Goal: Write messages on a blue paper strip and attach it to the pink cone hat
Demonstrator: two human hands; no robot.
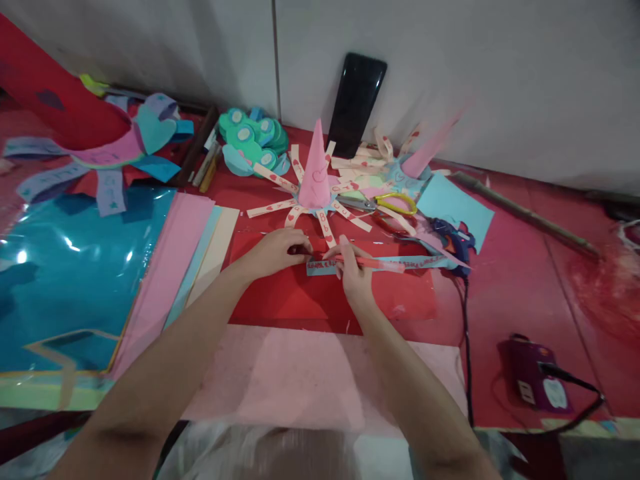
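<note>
My right hand [356, 270] is closed round a red-orange pen [385, 265], its tip pointing left over a narrow light-blue paper strip [325, 269] with red writing. The strip lies across a red sheet [300, 300]. At the strip's left end is my left hand [285, 252], fingers curled together at the strip's upper edge; whether they pinch it is too small to tell. Just beyond both hands stands a pink paper cone [316, 177] with lettered, heart-marked strips spread round its base.
Scissors with yellow handles [395, 203], a blue glue gun [453, 243] and a black phone [356, 103] leaning on the wall are beyond. Coloured papers [163, 267] and a blue plastic packet [75, 267] lie left, a purple box with a cable [537, 377] right.
</note>
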